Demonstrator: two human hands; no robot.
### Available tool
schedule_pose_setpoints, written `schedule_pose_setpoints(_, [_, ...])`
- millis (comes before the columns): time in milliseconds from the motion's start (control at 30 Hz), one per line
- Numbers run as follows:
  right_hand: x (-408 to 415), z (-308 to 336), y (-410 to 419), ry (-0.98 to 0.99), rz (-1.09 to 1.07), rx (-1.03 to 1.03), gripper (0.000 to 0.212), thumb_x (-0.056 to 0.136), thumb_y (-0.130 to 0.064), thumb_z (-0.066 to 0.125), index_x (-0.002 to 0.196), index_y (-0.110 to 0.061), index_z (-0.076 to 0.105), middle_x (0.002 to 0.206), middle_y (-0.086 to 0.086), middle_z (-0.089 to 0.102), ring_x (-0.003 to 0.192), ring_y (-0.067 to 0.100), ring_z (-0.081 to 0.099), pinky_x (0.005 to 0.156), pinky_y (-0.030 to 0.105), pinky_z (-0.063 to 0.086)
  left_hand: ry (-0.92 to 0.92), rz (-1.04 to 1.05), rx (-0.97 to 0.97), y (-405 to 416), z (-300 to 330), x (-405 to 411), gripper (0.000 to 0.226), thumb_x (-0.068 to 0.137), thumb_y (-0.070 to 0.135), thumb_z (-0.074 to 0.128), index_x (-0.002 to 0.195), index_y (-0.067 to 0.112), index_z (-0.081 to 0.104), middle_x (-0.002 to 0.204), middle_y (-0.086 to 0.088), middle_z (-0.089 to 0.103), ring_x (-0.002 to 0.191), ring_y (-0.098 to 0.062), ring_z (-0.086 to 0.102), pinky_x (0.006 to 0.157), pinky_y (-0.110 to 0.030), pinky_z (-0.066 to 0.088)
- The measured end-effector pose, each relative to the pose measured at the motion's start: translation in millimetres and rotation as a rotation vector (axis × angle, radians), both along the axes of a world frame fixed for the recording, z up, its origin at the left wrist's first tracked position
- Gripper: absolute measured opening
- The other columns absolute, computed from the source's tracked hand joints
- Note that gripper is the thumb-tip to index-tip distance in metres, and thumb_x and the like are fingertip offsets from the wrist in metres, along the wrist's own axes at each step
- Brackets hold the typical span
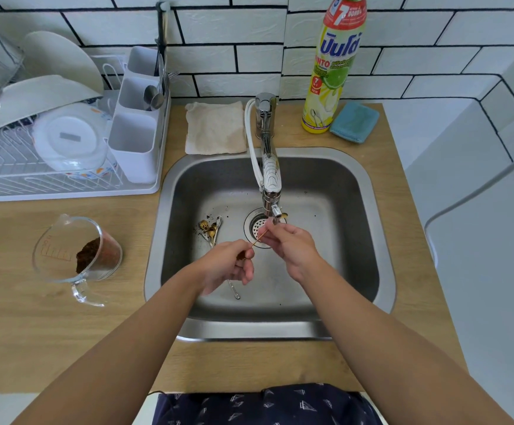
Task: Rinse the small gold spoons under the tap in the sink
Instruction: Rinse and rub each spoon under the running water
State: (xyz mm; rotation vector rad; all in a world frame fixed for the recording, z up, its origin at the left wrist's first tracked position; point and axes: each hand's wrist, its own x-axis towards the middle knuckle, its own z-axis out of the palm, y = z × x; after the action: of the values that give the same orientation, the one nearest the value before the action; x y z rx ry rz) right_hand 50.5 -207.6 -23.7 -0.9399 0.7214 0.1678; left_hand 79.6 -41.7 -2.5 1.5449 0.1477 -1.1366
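Note:
A small gold spoon [259, 238] spans the gap between my two hands above the drain of the steel sink [369, 240]. My left hand [229, 265] pinches its lower end, where a brown clump sticks. My right hand [289, 243] grips the thin handle higher up, right under the tap nozzle [275, 211]. A gold tip [284, 215] shows beside the nozzle. Several more gold spoons [210, 230] lie in a heap on the sink floor left of the drain, with brown specks around them. Another thin handle [234, 291] pokes out below my left hand.
A glass measuring jug [78, 256] with brown grounds stands on the wooden counter to the left. Behind it is a dish rack [65, 185] with bowls and a cutlery holder. A cloth [215, 127], a dish soap bottle [332, 72] and a blue sponge [355, 121] sit behind the sink.

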Motion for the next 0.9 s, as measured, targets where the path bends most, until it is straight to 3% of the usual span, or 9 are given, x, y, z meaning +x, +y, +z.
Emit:
schedule_pose_setpoints(133, [3,-1,4,0.042,-0.117,0.035,0.009,0.092,-0.013,0.075,0.088,-0.006,0.073,0.079,0.006,0.079,0.072,0.019,0.077,0.070,0.022,0.060,0.023,-0.029,0.034,2,0,-1,0.031,0.103,0.035,0.045,0.084,0.013,0.056,0.071,-0.011,0.072,0.056,-0.021,0.058,0.074,-0.033,0.048])
schedule_pose_setpoints(233, [6,0,0,0.073,-0.205,-0.008,0.006,0.090,-0.010,0.077,0.087,-0.005,0.075,0.081,0.008,0.078,0.072,0.018,0.077,0.069,0.021,0.060,-0.310,-0.152,0.224,1,-4,-4,0.033,0.103,0.047,0.048,0.104,0.018,0.064,0.096,0.002,0.076,0.070,-0.013,0.064,0.073,-0.028,0.050])
schedule_pose_setpoints(300, [5,0,0,0.078,-0.209,-0.044,0.006,0.089,-0.008,0.078,0.087,-0.004,0.076,0.081,0.010,0.078,0.074,0.020,0.077,0.069,0.022,0.061,-0.607,-0.272,0.357,1,-7,-5,0.029,0.105,0.043,0.046,0.105,0.022,0.066,0.094,0.007,0.070,0.070,-0.012,0.065,0.061,-0.020,0.044])
schedule_pose_setpoints(400, [4,-1,3,0.081,-0.174,-0.082,0.007,0.089,-0.006,0.077,0.082,-0.007,0.076,0.084,0.009,0.079,0.073,0.018,0.078,0.072,0.022,0.062,-0.800,-0.424,0.445,-2,-8,-3,0.028,0.106,0.033,0.046,0.100,0.018,0.069,0.087,0.010,0.070,0.063,-0.007,0.063,0.055,-0.013,0.039])
schedule_pose_setpoints(500, [-3,-5,10,0.079,-0.031,-0.132,0.006,0.087,-0.007,0.080,0.081,-0.009,0.077,0.088,0.005,0.079,0.083,0.018,0.077,0.084,0.022,0.060,-0.995,-0.446,0.583,-2,-6,-3,0.026,0.102,0.031,0.053,0.095,0.016,0.073,0.083,0.002,0.074,0.067,-0.015,0.063,0.063,-0.030,0.048])
schedule_pose_setpoints(600, [-14,-8,20,0.060,0.177,-0.159,0.006,0.085,-0.009,0.082,0.084,-0.014,0.078,0.085,0.001,0.080,0.088,0.016,0.076,0.091,0.023,0.057,-1.289,-0.441,0.738,1,-4,-9,0.026,0.098,0.031,0.059,0.081,0.019,0.074,0.067,0.000,0.070,0.057,-0.020,0.058,0.046,-0.025,0.027])
schedule_pose_setpoints(667, [-11,-5,17,0.052,0.139,-0.176,0.007,0.083,-0.007,0.083,0.085,-0.013,0.078,0.084,0.001,0.080,0.088,0.015,0.075,0.091,0.022,0.056,-1.376,-0.449,0.766,2,-2,-11,0.027,0.095,0.030,0.063,0.073,0.018,0.074,0.059,0.001,0.066,0.051,-0.021,0.059,0.047,-0.023,0.022])
schedule_pose_setpoints(800, [2,3,1,0.092,-0.130,-0.105,0.008,0.086,-0.006,0.079,0.089,-0.010,0.073,0.087,0.005,0.078,0.071,0.005,0.074,0.057,0.004,0.049,-1.420,-0.467,0.799,1,0,-11,0.024,0.090,0.027,0.067,0.069,0.018,0.074,0.054,0.002,0.063,0.046,-0.021,0.058,0.047,-0.023,0.026])
schedule_pose_setpoints(900, [-6,4,14,0.087,0.056,-0.141,0.006,0.086,-0.005,0.079,0.089,-0.010,0.076,0.081,-0.001,0.077,0.072,0.005,0.073,0.056,0.003,0.046,-1.455,-0.472,0.781,-2,9,-11,0.026,0.075,0.019,0.083,0.054,0.017,0.066,0.042,0.002,0.053,0.034,-0.021,0.049,0.046,-0.018,0.023])
